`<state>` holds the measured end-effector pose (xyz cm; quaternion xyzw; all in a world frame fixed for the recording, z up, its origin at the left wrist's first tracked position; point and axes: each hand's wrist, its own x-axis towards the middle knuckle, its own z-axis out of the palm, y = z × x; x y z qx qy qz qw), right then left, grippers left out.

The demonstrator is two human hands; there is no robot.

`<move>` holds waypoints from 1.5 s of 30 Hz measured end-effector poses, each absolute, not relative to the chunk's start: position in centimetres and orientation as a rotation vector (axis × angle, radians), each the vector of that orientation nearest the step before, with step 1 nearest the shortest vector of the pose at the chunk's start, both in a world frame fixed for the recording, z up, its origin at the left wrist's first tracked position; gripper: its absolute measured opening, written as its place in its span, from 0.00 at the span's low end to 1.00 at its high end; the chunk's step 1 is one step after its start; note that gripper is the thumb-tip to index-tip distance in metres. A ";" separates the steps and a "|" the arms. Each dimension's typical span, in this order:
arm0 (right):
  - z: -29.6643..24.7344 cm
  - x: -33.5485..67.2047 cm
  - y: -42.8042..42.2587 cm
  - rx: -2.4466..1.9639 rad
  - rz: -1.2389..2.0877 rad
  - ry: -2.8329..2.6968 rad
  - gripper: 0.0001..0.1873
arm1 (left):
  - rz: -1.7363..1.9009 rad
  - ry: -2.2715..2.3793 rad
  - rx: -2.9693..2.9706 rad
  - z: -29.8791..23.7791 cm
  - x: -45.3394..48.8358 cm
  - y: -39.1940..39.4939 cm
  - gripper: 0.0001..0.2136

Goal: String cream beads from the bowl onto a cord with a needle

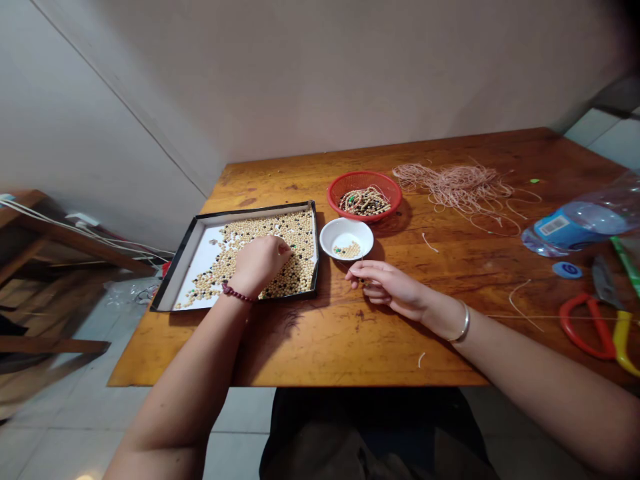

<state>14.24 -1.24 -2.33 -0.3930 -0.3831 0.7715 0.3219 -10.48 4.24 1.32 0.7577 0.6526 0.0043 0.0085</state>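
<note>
My left hand [265,260], with a dark red bead bracelet on its wrist, is over the shallow black-rimmed tray [193,247]. Its fingers are curled down among the small beige, black and green beads [295,263]; whatever is between them is hidden. My right hand [383,283], wearing a silver bangle, pinches what looks like a thin string just in front of the white bowl [325,247]. Several beige beads and a green one lie in the bowl's bottom. Behind it stands a red plastic basket [333,200] holding strung beads [367,200].
A loose tangle of pale pink string [460,187] lies at the back right. Farther right are a clear plastic bottle [575,220] on its side, a blue cap [567,269] and red-and-yellow-handled scissors [587,327]. Short string scraps [430,243] dot the wooden table [310,353].
</note>
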 end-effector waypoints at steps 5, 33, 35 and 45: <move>-2.6 14.3 -1.2 -1.024 2.023 -1.012 0.08 | 0.071 1.981 2.317 0.9 -10.8 4.3 0.10; -2.5 14.1 -1.9 -1.029 1.117 -1.659 0.10 | 0.570 0.837 1.442 0.2 -6.5 2.5 0.15; -2.5 14.1 -1.9 -1.044 1.103 -1.667 0.10 | 0.568 0.837 1.465 0.2 -6.5 2.5 0.15; -2.4 14.1 -2.0 -1.099 1.028 -1.711 0.10 | 0.566 0.837 1.508 0.0 -6.5 2.6 0.15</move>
